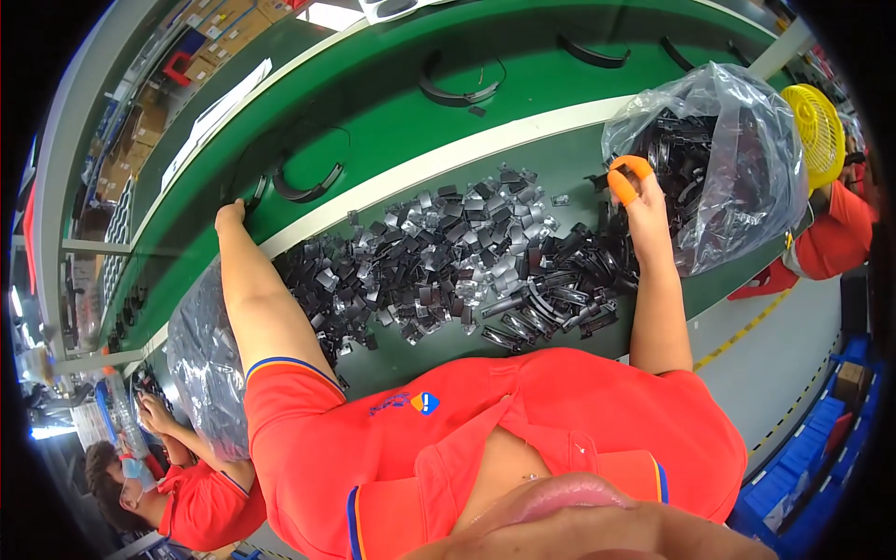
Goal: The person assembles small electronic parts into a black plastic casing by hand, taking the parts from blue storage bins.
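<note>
My left hand (231, 215) reaches far left onto the green belt. Its fingers are closed at the end of a dark curved piece (259, 192), partly hidden by the hand. Right beside it lies a black curved headband (308, 190) with a thin wire. On the right, orange finger covers sit on the bent fingers of my right hand (644, 201). A small black plastic part (598, 177) shows at those fingertips, its shape hard to make out. Just beyond that hand, a clear plastic bag (747, 177) holds many black parts.
Loose small black plates (439, 243) and glossy curved strips (546, 308) pile across the dark green table. More headbands (457, 91) lie along the belt (392, 121). A yellow fan (815, 135) stands at right. Co-workers (201, 504) sit at left and right; a grey bag (207, 364) hangs near my left arm.
</note>
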Motion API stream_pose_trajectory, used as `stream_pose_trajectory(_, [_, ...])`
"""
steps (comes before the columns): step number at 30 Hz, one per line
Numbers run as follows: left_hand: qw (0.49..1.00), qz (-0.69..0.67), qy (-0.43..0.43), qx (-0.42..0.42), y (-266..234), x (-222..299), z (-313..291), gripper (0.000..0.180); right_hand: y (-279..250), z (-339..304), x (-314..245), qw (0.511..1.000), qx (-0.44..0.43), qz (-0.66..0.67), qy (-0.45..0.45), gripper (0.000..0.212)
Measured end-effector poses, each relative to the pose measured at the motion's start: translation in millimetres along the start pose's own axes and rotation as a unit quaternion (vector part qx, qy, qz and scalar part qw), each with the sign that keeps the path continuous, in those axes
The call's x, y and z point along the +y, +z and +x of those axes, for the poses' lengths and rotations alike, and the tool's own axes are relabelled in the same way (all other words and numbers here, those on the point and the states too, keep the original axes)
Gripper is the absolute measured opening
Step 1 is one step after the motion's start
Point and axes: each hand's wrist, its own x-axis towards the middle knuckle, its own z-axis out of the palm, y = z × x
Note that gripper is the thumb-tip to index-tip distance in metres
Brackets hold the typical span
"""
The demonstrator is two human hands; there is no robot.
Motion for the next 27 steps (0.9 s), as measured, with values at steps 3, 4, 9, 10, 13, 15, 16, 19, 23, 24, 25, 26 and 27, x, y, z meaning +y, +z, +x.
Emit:
stream_pose_trajectory(3, [0.999,-0.006,0.041,-0.010,10.1,26.4,6.0,0.047,0.4,4.0,-6.6,0.991,-0.084,-0.091,-0.041,0.020])
stream_pose_trajectory(4, [0.999,-0.007,0.042,-0.012,11.5,28.4,3.3,0.047,2.9,11.0,-11.4,0.991,-0.084,-0.093,-0.041,0.020])
stream_pose_trajectory(9, [0.942,-0.151,0.075,0.289,-11.1,103.8,-94.4,0.039,10.6,37.4,-10.3,0.940,-0.171,-0.294,-0.013,0.026])
stream_pose_trajectory(10, [0.918,-0.178,0.148,0.323,-22.8,94.6,-91.1,0.037,18.9,40.4,-7.0,0.921,-0.169,-0.345,-0.072,0.028])
stream_pose_trajectory(13, [0.829,-0.299,0.407,0.240,-50.5,157.5,-148.4,0.034,18.5,40.4,-8.7,0.854,-0.163,-0.482,-0.111,0.030])
stream_pose_trajectory(15, [0.764,-0.258,0.559,0.194,-63.2,212.3,-220.6,0.034,6.0,37.9,2.1,0.835,-0.143,-0.516,-0.129,0.030])
stream_pose_trajectory(16, [0.700,-0.248,0.645,0.180,-58.5,235.2,-245.5,0.036,1.9,38.2,5.7,0.815,-0.126,-0.545,-0.149,0.030])
stream_pose_trajectory(19, [0.601,-0.213,0.754,0.156,-39.4,293.9,-300.0,0.051,-1.9,37.4,1.0,0.816,-0.164,-0.548,-0.078,0.033])
stream_pose_trajectory(23, [0.624,-0.199,0.744,0.135,1.3,349.8,-320.0,0.054,-8.3,42.7,1.8,0.801,-0.154,-0.532,-0.226,0.034])
stream_pose_trajectory(24, [0.616,-0.191,0.750,0.146,6.4,356.1,-322.8,0.044,-6.7,44.2,-1.4,0.801,-0.151,-0.533,-0.226,0.034])
stream_pose_trajectory(25, [0.614,-0.191,0.751,0.148,9.5,362.1,-323.0,0.044,-3.2,45.4,-5.6,0.836,-0.146,-0.492,-0.194,0.032])
stream_pose_trajectory(26, [0.637,-0.143,0.748,0.117,11.5,365.2,-326.1,0.038,-0.2,45.1,-9.3,0.868,-0.140,-0.449,-0.160,0.031])
stream_pose_trajectory(27, [0.659,-0.095,0.741,0.087,12.1,367.6,-328.5,0.032,2.2,45.9,-17.8,0.880,-0.145,-0.433,-0.131,0.030])
